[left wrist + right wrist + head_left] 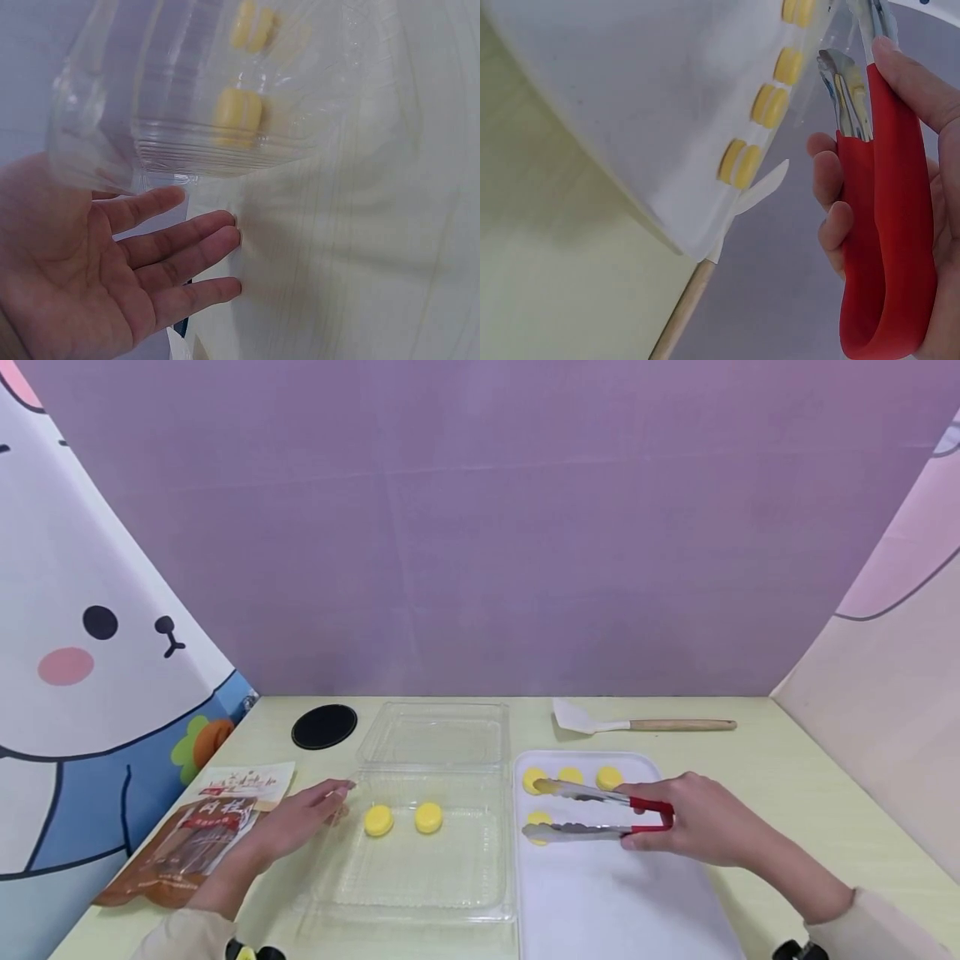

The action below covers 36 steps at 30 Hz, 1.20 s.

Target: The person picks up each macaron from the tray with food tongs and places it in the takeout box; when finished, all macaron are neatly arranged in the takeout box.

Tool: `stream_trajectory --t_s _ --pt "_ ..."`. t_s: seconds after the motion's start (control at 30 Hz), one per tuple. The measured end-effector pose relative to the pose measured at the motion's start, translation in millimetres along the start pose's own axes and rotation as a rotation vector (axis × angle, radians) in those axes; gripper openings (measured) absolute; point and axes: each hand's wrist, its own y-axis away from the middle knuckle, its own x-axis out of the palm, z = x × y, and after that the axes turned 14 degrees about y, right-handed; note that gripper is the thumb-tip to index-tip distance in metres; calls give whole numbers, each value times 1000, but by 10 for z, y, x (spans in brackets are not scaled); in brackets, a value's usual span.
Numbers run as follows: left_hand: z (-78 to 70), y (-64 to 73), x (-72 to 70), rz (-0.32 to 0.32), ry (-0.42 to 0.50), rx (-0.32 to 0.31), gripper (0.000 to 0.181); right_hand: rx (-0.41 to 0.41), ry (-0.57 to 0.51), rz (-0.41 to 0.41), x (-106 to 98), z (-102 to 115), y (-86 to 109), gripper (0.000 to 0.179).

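My right hand grips tongs with red-covered handles. Their metal arms are spread over the white tray, and nothing is between the tips. Several yellow macarons lie at the tray's far end, one partly hidden under the lower arm of the tongs. Left of the tray stands a hinged clear plastic box with its lid folded back. Two yellow macarons sit inside it. At the box's left edge is my left hand, fingers extended and palm bare, holding nothing.
A brown and white food packet lies under the left forearm in the head view. Behind it is a round black disc. A spatula with a wooden handle rests beyond the tray, near the purple backdrop.
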Motion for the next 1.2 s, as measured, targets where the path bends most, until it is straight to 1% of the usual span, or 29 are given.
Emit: stream_trajectory --t_s 0.17,0.4,0.57,0.87,1.07,1.2 --pt "4 5 0 -3 0 1 50 12 -15 21 76 -16 29 67" --pt "-15 18 1 -2 -8 2 50 17 18 30 179 -22 42 64" --pt "-21 18 3 -2 -15 -1 50 4 14 9 228 -35 44 60" --pt "-16 4 0 -5 -23 -3 50 -10 9 -16 259 -41 38 56" --pt "-10 -8 -4 -2 -27 -8 51 -24 -26 -64 282 -40 57 47" --pt "-12 0 -2 -1 -22 -13 51 -10 -21 -62 295 -23 72 45"
